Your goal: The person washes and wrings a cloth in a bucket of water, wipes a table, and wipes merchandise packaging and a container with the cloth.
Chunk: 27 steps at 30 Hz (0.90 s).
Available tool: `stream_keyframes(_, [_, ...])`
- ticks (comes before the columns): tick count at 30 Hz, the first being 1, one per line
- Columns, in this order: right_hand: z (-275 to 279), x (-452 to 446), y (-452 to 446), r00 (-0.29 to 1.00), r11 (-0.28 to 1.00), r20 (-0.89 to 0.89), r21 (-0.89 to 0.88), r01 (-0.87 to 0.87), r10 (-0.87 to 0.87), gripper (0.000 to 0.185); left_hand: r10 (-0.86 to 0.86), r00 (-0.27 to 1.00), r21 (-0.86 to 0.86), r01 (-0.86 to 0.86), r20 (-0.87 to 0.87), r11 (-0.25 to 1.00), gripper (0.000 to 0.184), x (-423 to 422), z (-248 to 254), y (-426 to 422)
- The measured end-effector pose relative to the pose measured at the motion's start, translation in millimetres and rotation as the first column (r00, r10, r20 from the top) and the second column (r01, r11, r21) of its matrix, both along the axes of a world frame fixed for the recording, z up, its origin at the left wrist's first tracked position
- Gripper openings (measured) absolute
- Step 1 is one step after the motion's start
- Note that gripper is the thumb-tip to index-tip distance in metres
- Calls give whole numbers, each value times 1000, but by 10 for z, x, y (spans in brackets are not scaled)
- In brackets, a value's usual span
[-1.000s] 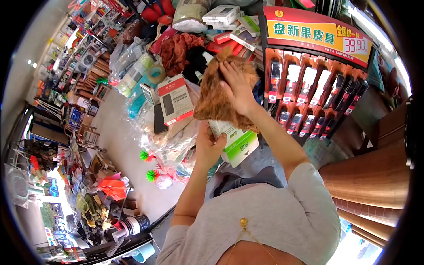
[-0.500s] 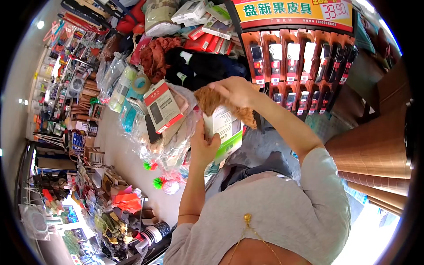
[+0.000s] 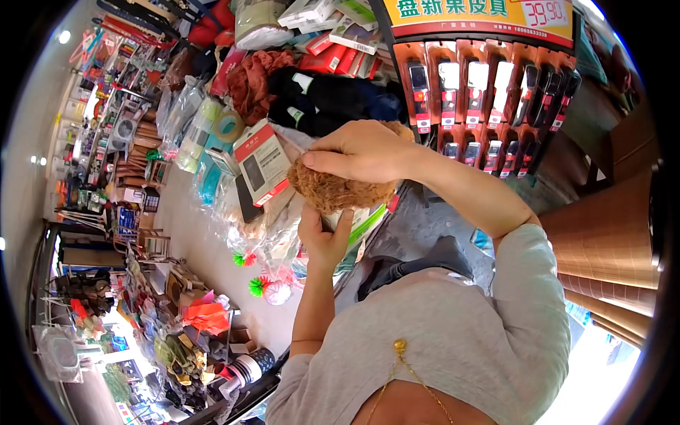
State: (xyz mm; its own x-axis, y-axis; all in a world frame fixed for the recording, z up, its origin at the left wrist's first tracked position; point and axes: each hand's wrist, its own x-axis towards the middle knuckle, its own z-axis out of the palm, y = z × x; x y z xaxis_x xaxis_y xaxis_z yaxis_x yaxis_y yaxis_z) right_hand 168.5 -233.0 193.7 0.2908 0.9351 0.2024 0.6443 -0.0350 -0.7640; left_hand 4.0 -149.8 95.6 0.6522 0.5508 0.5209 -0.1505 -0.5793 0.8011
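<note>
Head view, looking down at two bare hands and a brown fuzzy thing (image 3: 343, 190). Holding up the fuzzy thing over the front of a messy pile, just beside a red and white box (image 3: 263, 166). Hiding most of a white and green box (image 3: 366, 225) too, but not telling for sure between lying behind the fuzzy thing and being tucked inside it. Seeing a clear plastic bag (image 3: 265, 244) just to the left, wrapping pale soft stuff. Finding more boxes (image 3: 350, 34) heaped at the top, and a rack (image 3: 425, 54) on the right, carrying black and white things (image 3: 448, 76) in brown slots.

Covering more of the white and green box now than half a second ago. Spreading the fuzzy thing wider and more to the left than before. Moving the right hand (image 3: 361, 150) a bit left too, laying it across the top.

Bending the right fingers over the fuzzy thing, nearly closed on it, with tips mostly out of sight. Reaching up from below with the left hand (image 3: 322, 239), holding the white and green box between thumb and fingers, a little apart.
</note>
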Motion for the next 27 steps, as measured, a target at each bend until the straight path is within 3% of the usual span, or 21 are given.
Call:
stream_keyframes(3, [-35,102,29,995,997,-62,-17,-75,74,44,-52,998,-57,51,-24,997,40,-72,79,-17])
stream_keyframes(5, [-134,213,77,990,993,-88,-25,-116,113,43,12,986,461,66,-164,885,44,-68,258,-15])
stream_keyframes(7, [-413,307,128,848,973,-509,227,-32,146,46,-17,994,503,69,-107,861,43,-66,196,42])
stream_keyframes(9, [-460,362,2,796,976,-600,209,60,80,46,3,984,495,86,-176,864,48,-71,201,74])
stream_keyframes(11, [-489,315,-148,524,897,-800,419,139,293,45,26,983,481,67,-184,874,46,-53,194,94])
stream_keyframes(13, [-465,146,-212,588,850,-727,512,121,355,41,45,981,464,50,-191,884,44,28,254,98])
stream_keyframes(14, [-397,45,-205,952,763,-251,646,32,173,38,5,992,523,64,-130,850,42,88,355,83])
stream_keyframes(15, [-375,-16,-210,947,707,298,695,-127,-123,35,-43,996,580,80,-76,811,40,112,401,65])
stream_keyframes(16, [-409,4,-216,974,713,222,691,-120,-52,34,-31,993,308,64,-113,949,40,-8,205,46])
stream_keyframes(17, [-458,95,-231,973,713,221,692,-112,-62,34,-40,993,309,74,-114,948,40,-43,203,-5])
stream_keyframes(19, [-636,295,-297,970,837,200,547,6,-138,34,-2,1000,120,4,-16,993,42,-77,221,-70])
stream_keyframes(20, [-761,313,-316,971,858,-204,468,212,-128,39,-73,994,-147,85,85,985,44,-109,161,-83])
stream_keyframes(21, [-820,344,-363,878,892,-477,378,247,-41,43,-109,989,-129,121,96,984,45,-130,176,-64])
stream_keyframes(23, [-917,140,-284,505,807,-831,455,376,234,48,-115,980,-241,153,164,958,44,-29,207,-142])
stream_keyframes(24, [-888,78,-287,470,756,-799,557,344,375,55,-112,980,-239,150,164,959,44,9,203,-126])
stream_keyframes(25, [-895,40,-235,636,715,-727,587,380,259,59,-77,978,-320,137,193,938,44,41,186,-105])
stream_keyframes(27, [-805,-55,-259,612,748,-755,542,383,235,58,-39,978,-399,120,205,909,44,66,139,-72])
